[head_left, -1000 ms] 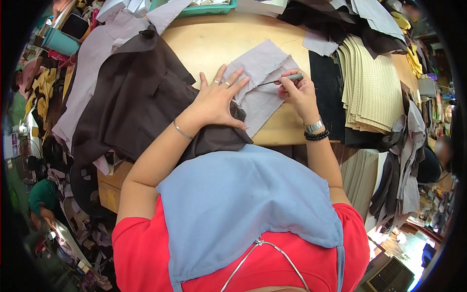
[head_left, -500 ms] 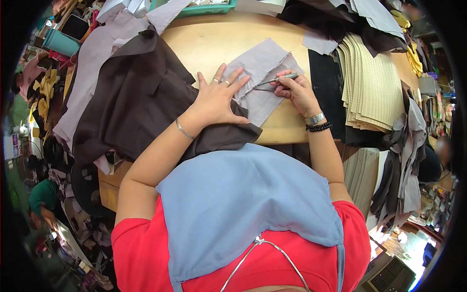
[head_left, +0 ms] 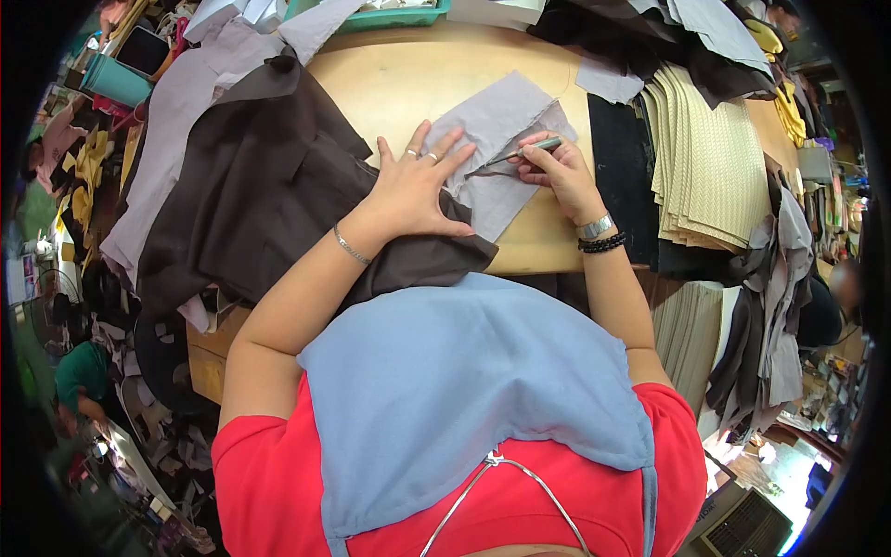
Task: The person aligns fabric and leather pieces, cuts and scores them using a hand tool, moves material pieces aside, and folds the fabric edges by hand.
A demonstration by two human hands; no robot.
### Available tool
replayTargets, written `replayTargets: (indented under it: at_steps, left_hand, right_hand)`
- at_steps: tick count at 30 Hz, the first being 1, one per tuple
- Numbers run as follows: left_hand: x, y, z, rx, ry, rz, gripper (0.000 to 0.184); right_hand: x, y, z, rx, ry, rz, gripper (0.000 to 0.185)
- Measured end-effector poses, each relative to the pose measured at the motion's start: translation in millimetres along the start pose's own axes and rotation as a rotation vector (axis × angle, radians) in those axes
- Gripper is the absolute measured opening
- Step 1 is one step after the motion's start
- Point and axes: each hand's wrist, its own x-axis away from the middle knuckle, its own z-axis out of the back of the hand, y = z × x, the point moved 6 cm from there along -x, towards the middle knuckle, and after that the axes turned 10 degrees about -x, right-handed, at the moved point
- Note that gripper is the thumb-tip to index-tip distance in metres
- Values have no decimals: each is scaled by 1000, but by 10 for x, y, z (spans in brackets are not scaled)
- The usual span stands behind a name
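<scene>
Across the pale wooden worktop [head_left: 390, 70], both forearms reach forward from the body, elbows bent outward. The left hand [head_left: 413, 190] lies palm down with its fingers spread wide: the thumb points sideways over the big dark brown sheet of soft material [head_left: 269, 186], while the fingers reach up and over onto the thin light grey piece [head_left: 506, 107]. That grey piece sits in front of the body, near the middle of the worktop, partly beside the brown sheet's edge, with one layer folded over another. The right hand [head_left: 557, 176] is raised on its side, wrist angled inward, thumb and fingers pinching a slim tool with a grey-green handle [head_left: 548, 144] — its thin dark shaft slants down and left toward the layers' edge, though I cannot tell exactly where the tip touches. A silver watch [head_left: 595, 226] and a black beaded bracelet [head_left: 603, 243] circle the right wrist — a silver chain bracelet [head_left: 350, 246] the left. Beyond the right hand lies a stack of cream, woven-textured sheets [head_left: 710, 162].
</scene>
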Motion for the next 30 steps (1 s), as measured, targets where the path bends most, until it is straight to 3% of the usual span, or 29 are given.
replayTargets:
  at_steps: [2,5,11,14,30]
  left_hand:
    - [-1,-1,-5,3,-8,3,111]
    - [-2,-4,7,4,-18,7,111]
    - [-4,3,5,1,-18,9,112]
    - [-5,6,6,3,-21,11,112]
    - [4,12,26,-11,-83,23,114]
  right_hand:
    - [-25,6,15,-21,-35,-6,15]
    - [-10,22,101,-393,-182,58,16]
    - [133,-82,56,-347,79,160,20]
    - [187,-127,37,-170,146,224,20]
    - [157,-153,-97,-137,68,239,16]
